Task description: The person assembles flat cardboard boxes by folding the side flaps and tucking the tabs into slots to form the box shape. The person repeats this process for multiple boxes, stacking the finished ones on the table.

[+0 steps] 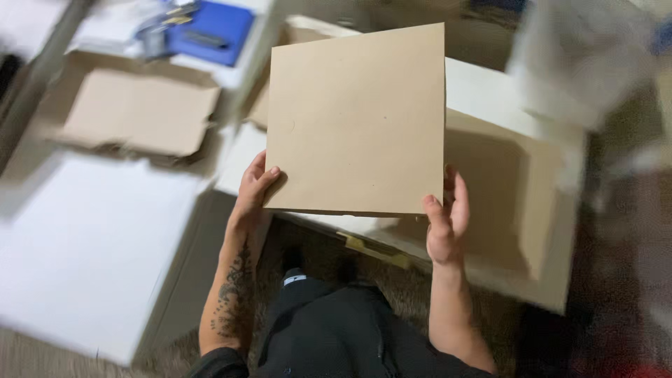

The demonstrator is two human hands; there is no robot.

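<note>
A square brown cardboard sheet [357, 119] is held up in front of me, flat side facing the camera. My left hand [253, 185] grips its lower left corner, thumb on the front face. My right hand [446, 218] supports the lower right corner, with fingers curled behind the edge. Under the sheet stands an open white box [539, 231] with a brown inner lining; part of it is hidden by the sheet.
A large white panel [84, 252] lies at the left. Behind it sits an opened cardboard box [140, 112], with a blue item [210, 31] on a white surface further back. A blurred white object [581, 56] is at the upper right. My dark-clothed legs [329, 336] are below.
</note>
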